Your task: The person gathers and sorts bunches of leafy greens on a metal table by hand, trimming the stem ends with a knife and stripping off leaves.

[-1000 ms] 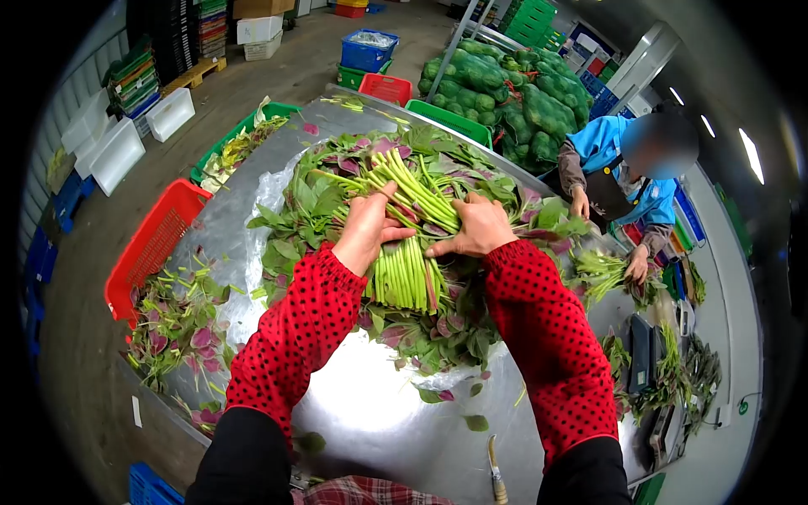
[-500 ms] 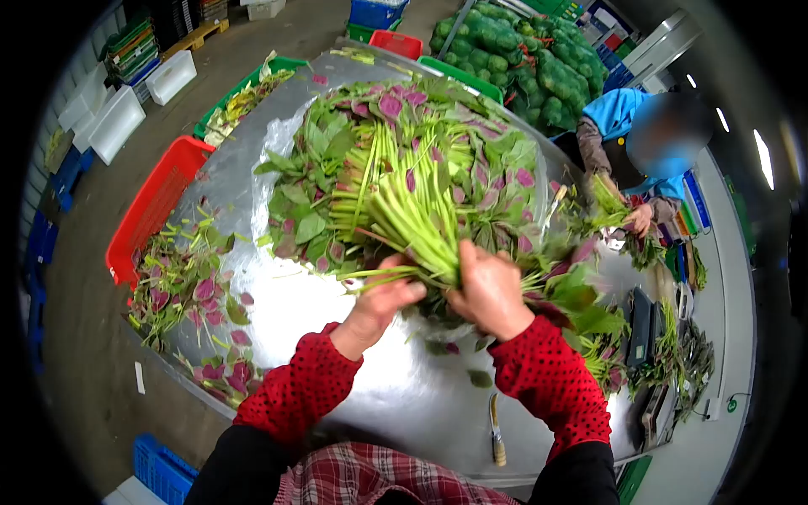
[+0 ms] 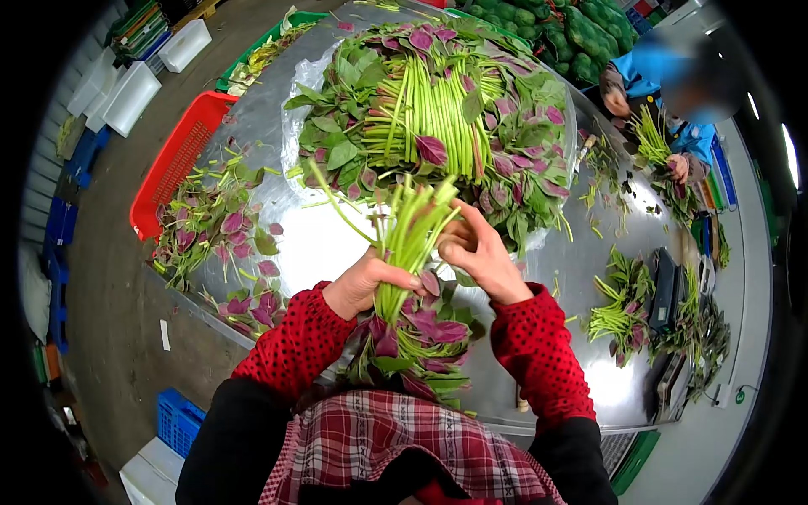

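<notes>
My left hand (image 3: 370, 282) is closed around a bunch of amaranth (image 3: 412, 220), its pale cut stem ends pointing up and away from me, its purple-green leaves hanging towards my apron. At the bunch's right side, my right hand (image 3: 481, 257) has thumb and forefinger apart, fingertips against the stems; its other fingers are bent. Just beyond, a large pile of amaranth (image 3: 429, 109) lies on clear plastic, stems in the middle and leaves around the outside. A knife handle (image 3: 522, 399) shows beside my right sleeve, the rest hidden.
Loose leaves and trimmings (image 3: 223, 223) lie at the metal table's left edge, beside a red crate (image 3: 172, 160). Another amaranth bunch (image 3: 623, 307) rests at right near a dark scale-like device (image 3: 665, 290). Across the table, a co-worker's hand (image 3: 677, 167) holds greens. Netted green vegetables (image 3: 581, 38) stand behind.
The held bunch has come nearer to me, away from the pile. My right hand has loosened from the stems, while my left has closed around them. My view has shifted.
</notes>
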The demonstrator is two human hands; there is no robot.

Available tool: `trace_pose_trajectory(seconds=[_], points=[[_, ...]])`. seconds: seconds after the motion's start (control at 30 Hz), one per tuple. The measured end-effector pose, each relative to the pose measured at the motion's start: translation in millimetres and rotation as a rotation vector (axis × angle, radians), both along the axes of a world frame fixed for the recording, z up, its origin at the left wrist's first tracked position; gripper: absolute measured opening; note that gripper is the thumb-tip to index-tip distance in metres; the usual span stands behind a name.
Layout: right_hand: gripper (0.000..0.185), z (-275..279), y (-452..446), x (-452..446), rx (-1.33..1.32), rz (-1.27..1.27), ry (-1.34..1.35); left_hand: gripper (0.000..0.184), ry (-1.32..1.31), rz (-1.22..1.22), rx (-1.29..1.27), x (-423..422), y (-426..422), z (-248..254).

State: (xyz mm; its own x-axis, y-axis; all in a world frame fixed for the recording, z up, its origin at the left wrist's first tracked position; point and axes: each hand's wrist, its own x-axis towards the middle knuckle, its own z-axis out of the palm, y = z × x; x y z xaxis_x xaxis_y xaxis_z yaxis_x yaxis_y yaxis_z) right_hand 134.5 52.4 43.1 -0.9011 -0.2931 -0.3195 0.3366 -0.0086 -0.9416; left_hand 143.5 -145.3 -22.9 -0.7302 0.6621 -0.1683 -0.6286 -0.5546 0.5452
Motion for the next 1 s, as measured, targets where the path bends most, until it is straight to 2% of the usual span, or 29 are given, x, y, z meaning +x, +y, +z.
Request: trace_pose_trajectory(seconds=[0.07,0.1,0.13,0.2,0.23,0.27,0.33,0.37,0.4,0.47,0.5,0.53,0.57,0.6,0.67,0.7,0.73,0.8,0.83,0.87,0.9,0.93,1.0], points=[[0.078,7.2,-19.7,9.6,-0.071,-0.067,0.129,0.078,0.069,-0.075,-0.086,6.9,8.0,6.2],[0.078,9.5,-23.0,11.6,0.031,-0.042,0.195,0.066,0.161,-0.092,-0.139,7.9,9.2,1.8],[0.09,2.5,-22.3,7.7,0.208,-0.017,0.358,0.066,0.158,-0.096,-0.141,8.1,11.8,-1.5],[0.098,3.9,-37.8,16.1,0.321,-0.089,0.538,0.055,0.366,0.074,-0.319,12.0,23.8,-8.5],[0.101,3.3,-43.9,17.7,0.238,-0.105,0.469,0.048,0.385,0.221,-0.363,13.2,39.3,-4.6],[0.089,4.5,-48.7,17.5,0.152,-0.187,0.499,0.049,0.607,0.261,-0.573,14.0,46.4,-0.2],[0.084,13.9,-44.9,15.0,0.055,-0.24,0.315,0.052,0.564,0.305,-0.534,22.3,48.0,18.3],[0.068,15.4,-40.3,15.4,-0.051,-0.266,0.248,0.06,0.526,0.029,-0.619,20.6,35.1,12.4],[0.057,7.8,-29.0,14.0,-0.014,-0.284,0.228,0.06,0.649,0.129,-0.623,24.1,30.4,21.2],[0.047,4.7,-17.1,18.2,-0.22,-0.38,0.069,0.043,0.421,0.108,-0.46,31.6,21.3,27.8],[0.043,1.8,-14.2,20.2,-0.28,-0.416,0.089,0.043,0.425,0.104,-0.458,33.8,18.9,25.7],[0.043,3.1,-10.9,22.5,-0.313,-0.432,0.057,0.035,0.561,0.156,-0.629,35.2,16.9,21.5],[0.043,-1.2,-7.5,23.4,-0.334,-0.438,0.098,0.027,0.694,0.208,-0.8,38.8,16.3,17.4],[0.043,-3.4,-6.7,24.3,-0.354,-0.442,0.137,0.027,0.694,0.204,-0.8,44.3,17.3,14.1],[0.044,-2.1,-6.5,26.6,-0.37,-0.453,0.155,0.022,0.932,0.372,-0.952,53.8,20.6,8.8],[0.044,-0.3,-6.4,27.3,-0.386,-0.465,0.173,0.026,1.003,0.419,-0.962,56.4,22.3,12.0],[0.044,-2.1,-3.9,27.7,-0.384,-0.468,0.174,0.026,1.004,0.417,-0.959,62.1,23.5,16.3],[0.048,-7.1,1.5,25.9,-0.37,-0.461,0.181,0.028,0.827,0.423,-0.938,72.7,23.4,28.3],[0.048,-7.3,1.6,26.1,-0.37,-0.463,0.18,0.027,0.774,0.311,-0.988,74.7,21.4,30.2],[0.052,-6.7,0.8,26.6,-0.343,-0.462,0.149,0.027,0.773,0.307,-0.988,74.3,23.8,26.3],[0.055,-4.5,-0.5,27.2,-0.317,-0.459,0.12,0.025,0.952,0.436,-1.027,72.0,29.9,21.8],[0.067,-0.9,-5.3,28.6,-0.277,-0.451,0.165,0.024,1.132,0.57,-1.058,70.7,35.5,18.8],[0.077,-3.0,-10.0,26.3,-0.259,-0.416,0.21,0.018,1.158,0.653,-1.083,72.1,38.9,19.9]])
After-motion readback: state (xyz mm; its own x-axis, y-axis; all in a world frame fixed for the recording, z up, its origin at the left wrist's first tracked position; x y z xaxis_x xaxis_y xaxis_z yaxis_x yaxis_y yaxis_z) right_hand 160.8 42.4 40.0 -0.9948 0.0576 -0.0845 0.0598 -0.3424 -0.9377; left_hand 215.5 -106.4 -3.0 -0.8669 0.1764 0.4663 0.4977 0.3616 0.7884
